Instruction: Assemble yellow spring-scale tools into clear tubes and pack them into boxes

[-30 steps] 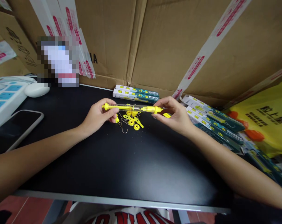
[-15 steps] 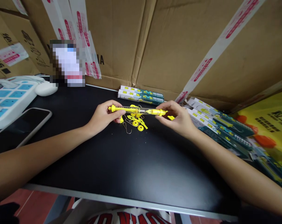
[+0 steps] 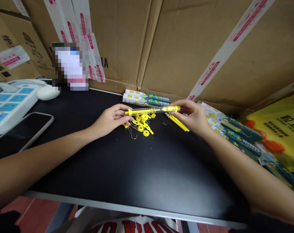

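Note:
A clear tubular spring scale (image 3: pixel 148 111) with yellow ends is held almost level above the table, its right end slightly higher. The fingers of my right hand (image 3: pixel 194 115) are closed on its right end. At the left end, my left hand (image 3: pixel 114 118) has thumb and fingertips around the yellow tip. Below the tube lies a small pile of yellow plastic parts (image 3: pixel 144 124), among them round rings (image 3: pixel 146 133), along with bent wire hooks (image 3: pixel 132 133). Long yellow strips (image 3: pixel 178 123) rest on the table just under my right hand.
Flat printed boxes (image 3: pixel 147 98) lie at the back, and more boxes (image 3: pixel 234 129) are stacked at right beside a yellow bag (image 3: pixel 283 129). On the left are a phone (image 3: pixel 23 134) and a white power strip (image 3: pixel 11 103). Large cardboard cartons (image 3: pixel 186 42) wall the back.
The spring scale has shifted right, with its right end rising slightly. My right hand has moved right and up, uncovering the long yellow strips. My left fingers now sit at the tube's very tip.

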Demonstrator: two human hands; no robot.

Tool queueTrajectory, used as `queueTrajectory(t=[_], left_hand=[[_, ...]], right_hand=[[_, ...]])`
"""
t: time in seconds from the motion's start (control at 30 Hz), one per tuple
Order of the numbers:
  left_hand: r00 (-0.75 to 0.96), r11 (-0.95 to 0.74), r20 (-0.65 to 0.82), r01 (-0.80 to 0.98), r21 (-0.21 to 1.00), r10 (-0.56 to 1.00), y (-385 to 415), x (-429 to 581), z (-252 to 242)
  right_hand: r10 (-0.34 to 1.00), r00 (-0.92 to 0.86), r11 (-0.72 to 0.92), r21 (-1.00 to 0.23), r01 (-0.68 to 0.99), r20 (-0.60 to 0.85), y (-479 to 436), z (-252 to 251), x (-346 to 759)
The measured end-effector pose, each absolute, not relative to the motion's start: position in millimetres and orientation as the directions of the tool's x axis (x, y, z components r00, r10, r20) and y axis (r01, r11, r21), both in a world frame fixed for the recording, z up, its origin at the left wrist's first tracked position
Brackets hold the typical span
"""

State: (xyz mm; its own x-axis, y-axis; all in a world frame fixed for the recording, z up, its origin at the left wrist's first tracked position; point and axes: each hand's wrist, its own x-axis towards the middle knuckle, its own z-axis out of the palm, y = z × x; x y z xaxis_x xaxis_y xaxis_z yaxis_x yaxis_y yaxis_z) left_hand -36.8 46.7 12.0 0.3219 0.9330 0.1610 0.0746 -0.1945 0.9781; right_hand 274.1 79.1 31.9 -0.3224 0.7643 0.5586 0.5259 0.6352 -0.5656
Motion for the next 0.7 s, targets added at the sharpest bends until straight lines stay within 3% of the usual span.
queueTrajectory(t=[0.27, 0.7], left_hand=[[0.362, -0.231, 0.145, 0.209, 0.950, 0.921, 46.2, -40.3, 12.9], [0.355, -0.236, 0.146, 0.227, 0.945, 0.924, 48.2, -41.4, 10.5]], right_hand=[[0.782, -0.329, 0.617, -0.577, 0.536, 0.529, 83.8, 35.5, 281.4], [0.788, -0.346, 0.611, -0.584, 0.534, 0.509, 84.0, 37.8, 283.3]])
